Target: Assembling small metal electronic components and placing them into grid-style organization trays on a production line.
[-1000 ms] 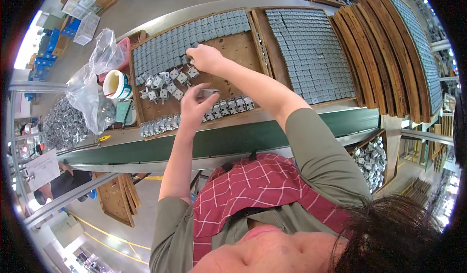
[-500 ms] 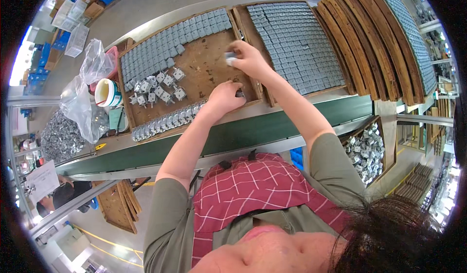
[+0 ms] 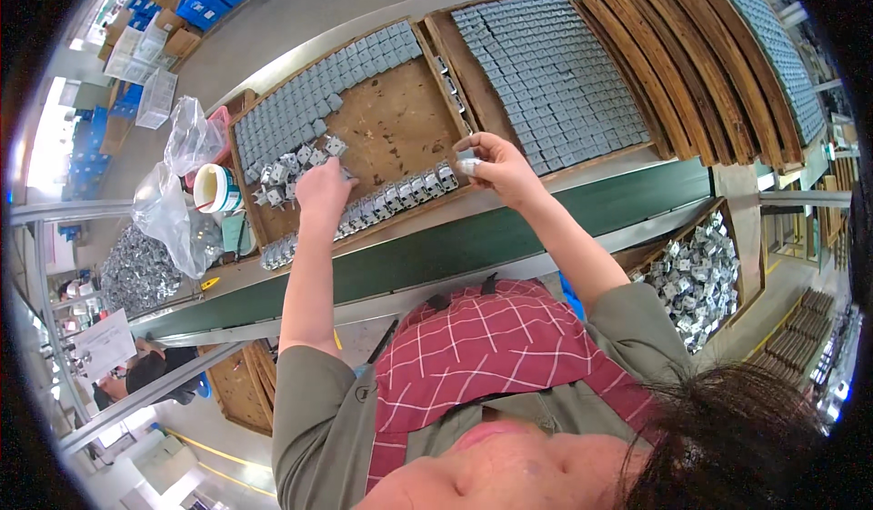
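Loose metal parts (image 3: 278, 175): ten o'clock from left hand (image 3: 323, 190), the nearer; grip hidden. Right hand (image 3: 496, 169): fingers half-curled, contents unclear.

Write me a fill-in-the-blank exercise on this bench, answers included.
1. The left hand is at the loose metal parts; the right hand is by the ____ end of the row.
2. The white tub stands to the ____ of the partly filled tray.
3. The long belt between tray and apron is coloured ____.
4. The apron's check lines are ____.

Missing words: right; left; green; white.
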`<state>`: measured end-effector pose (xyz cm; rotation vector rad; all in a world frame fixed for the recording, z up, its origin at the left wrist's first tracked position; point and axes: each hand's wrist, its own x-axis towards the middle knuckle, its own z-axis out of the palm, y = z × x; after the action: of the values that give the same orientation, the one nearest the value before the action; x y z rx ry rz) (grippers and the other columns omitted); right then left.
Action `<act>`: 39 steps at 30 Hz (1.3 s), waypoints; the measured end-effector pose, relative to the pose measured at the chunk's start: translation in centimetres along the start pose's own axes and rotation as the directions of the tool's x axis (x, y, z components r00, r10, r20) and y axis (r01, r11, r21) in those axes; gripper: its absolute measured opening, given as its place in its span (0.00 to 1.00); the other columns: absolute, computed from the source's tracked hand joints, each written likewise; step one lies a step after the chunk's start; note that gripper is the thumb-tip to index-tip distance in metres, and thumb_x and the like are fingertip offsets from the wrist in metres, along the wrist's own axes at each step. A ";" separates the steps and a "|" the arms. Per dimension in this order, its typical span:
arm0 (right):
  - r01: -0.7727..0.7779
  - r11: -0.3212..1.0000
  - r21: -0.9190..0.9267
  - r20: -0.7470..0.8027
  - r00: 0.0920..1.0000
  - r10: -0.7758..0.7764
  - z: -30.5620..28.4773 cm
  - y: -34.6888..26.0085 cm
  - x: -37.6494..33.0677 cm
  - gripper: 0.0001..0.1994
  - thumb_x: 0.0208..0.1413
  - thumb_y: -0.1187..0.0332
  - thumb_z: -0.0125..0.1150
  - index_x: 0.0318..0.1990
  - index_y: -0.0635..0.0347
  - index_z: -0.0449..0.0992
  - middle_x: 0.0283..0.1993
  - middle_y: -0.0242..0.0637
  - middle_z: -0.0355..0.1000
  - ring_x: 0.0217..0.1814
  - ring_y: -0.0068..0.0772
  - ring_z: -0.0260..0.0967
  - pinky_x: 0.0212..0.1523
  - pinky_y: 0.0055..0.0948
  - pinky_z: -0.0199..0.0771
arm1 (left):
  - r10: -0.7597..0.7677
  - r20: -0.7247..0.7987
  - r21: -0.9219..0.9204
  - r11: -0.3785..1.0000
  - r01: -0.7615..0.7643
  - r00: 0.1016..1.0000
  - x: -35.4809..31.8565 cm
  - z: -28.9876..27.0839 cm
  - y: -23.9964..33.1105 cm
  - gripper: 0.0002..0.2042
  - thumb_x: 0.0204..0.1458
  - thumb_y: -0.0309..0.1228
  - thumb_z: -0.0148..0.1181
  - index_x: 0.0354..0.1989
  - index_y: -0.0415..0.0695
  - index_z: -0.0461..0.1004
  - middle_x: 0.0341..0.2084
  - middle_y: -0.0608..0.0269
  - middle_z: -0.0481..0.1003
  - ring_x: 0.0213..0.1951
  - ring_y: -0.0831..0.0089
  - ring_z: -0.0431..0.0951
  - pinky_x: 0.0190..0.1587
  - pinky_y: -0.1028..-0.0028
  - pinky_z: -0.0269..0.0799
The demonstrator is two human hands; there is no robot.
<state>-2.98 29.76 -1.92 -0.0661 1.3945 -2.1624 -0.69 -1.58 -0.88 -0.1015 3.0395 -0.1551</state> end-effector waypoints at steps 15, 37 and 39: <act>-0.043 0.997 -0.059 0.160 0.986 0.052 1.5 1.6 -2.6 0.15 0.54 0.72 0.61 0.50 0.63 0.74 0.37 0.29 0.74 0.30 0.16 0.67 0.30 0.19 0.69 | 0.229 -0.036 -0.443 -0.876 0.190 0.973 -6.8 -2.7 8.5 0.23 0.54 0.21 0.51 0.60 0.40 0.60 0.47 0.49 0.72 0.49 0.61 0.75 0.52 0.63 0.75; -0.033 0.996 -0.084 0.130 0.991 0.044 0.3 0.7 -4.0 0.17 0.51 0.78 0.60 0.50 0.63 0.70 0.35 0.35 0.73 0.32 0.23 0.75 0.34 0.22 0.78 | 0.036 0.109 -0.954 -0.277 0.115 0.993 -8.3 -1.5 14.0 0.13 0.54 0.24 0.60 0.48 0.34 0.71 0.31 0.65 0.76 0.29 0.83 0.73 0.29 0.84 0.68; 0.055 0.976 -0.209 0.158 0.987 -0.022 0.4 0.6 -3.7 0.15 0.52 0.77 0.60 0.49 0.62 0.71 0.35 0.34 0.74 0.32 0.22 0.75 0.34 0.22 0.78 | 0.045 -0.081 -0.987 -0.140 -0.074 0.996 -8.3 -0.9 13.8 0.15 0.55 0.26 0.61 0.49 0.35 0.70 0.37 0.63 0.76 0.35 0.81 0.75 0.35 0.79 0.74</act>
<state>0.51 30.98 -1.27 -0.3373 1.5388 -1.9837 6.66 12.81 -0.69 -0.0397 2.1810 2.2629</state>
